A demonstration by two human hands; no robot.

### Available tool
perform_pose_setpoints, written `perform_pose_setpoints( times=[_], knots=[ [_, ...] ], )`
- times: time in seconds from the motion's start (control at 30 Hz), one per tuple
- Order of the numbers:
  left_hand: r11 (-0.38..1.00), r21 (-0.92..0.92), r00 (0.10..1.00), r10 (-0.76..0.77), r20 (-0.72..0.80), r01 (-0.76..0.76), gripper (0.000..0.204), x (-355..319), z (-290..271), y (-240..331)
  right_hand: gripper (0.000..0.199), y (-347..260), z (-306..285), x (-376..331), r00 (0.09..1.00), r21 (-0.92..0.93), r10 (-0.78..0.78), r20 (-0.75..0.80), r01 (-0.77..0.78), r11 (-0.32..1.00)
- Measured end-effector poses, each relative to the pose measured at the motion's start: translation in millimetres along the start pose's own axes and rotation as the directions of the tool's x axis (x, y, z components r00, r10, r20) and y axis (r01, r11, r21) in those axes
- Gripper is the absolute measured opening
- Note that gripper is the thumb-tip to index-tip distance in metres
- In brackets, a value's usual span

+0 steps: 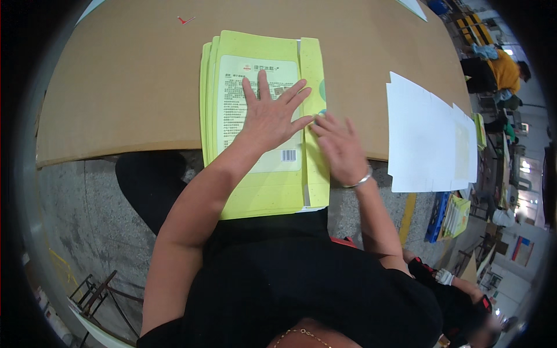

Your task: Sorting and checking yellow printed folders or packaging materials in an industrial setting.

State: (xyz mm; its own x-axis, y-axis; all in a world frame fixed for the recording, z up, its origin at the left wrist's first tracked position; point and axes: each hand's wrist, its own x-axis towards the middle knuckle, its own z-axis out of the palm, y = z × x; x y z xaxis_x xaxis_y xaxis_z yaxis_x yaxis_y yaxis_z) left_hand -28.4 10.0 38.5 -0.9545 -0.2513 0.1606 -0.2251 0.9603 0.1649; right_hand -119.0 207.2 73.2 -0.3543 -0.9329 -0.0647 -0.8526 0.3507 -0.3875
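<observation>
A stack of flat yellow-green carton blanks (238, 191) lies on the brown cardboard-covered table (127, 87), hanging over its near edge. My left hand (271, 113) lies flat with fingers spread on the pale printed panel of the top blank. My right hand (339, 148), a silver bracelet on its wrist, presses with its fingers on the folded side flap (312, 64) along the blank's right edge. Neither hand grips anything.
A pile of white flat sheets (426, 139) lies on the table to the right, overhanging the edge. More yellow-green blanks sit in a blue crate (436, 217) on the floor at right. Another person in an orange top (505, 71) sits at far right. A metal frame (98, 290) stands lower left.
</observation>
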Motion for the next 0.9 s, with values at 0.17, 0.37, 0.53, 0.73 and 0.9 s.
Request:
perform_pose_setpoints(
  times=[0.17,0.37,0.53,0.73,0.9],
  knots=[
    [1.000,-0.017,1.000,-0.009,-0.004,0.009,0.073,-4,1,-2,0.097,133,-43,-72,0.804,-0.261,0.574,-0.155,-0.594,0.761],
    [1.000,-0.015,0.999,-0.025,0.038,0.025,0.074,1,-7,3,0.103,138,-47,-103,0.744,-0.357,0.653,0.143,-0.576,0.735],
    [0.999,-0.007,0.999,-0.037,0.014,0.037,0.074,-4,-4,-1,0.084,69,-114,-63,0.909,0.414,0.168,-0.381,0.005,0.910],
    [1.000,-0.002,1.000,-0.015,0.007,0.015,0.074,-2,-4,2,0.085,35,-100,-67,0.859,0.982,0.482,-0.174,0.188,0.019],
    [0.992,-0.093,0.979,0.066,-0.193,-0.085,0.058,-7,25,-21,0.054,-7,-3,-39,0.846,0.862,0.521,-0.113,-0.177,0.474]
  ],
)
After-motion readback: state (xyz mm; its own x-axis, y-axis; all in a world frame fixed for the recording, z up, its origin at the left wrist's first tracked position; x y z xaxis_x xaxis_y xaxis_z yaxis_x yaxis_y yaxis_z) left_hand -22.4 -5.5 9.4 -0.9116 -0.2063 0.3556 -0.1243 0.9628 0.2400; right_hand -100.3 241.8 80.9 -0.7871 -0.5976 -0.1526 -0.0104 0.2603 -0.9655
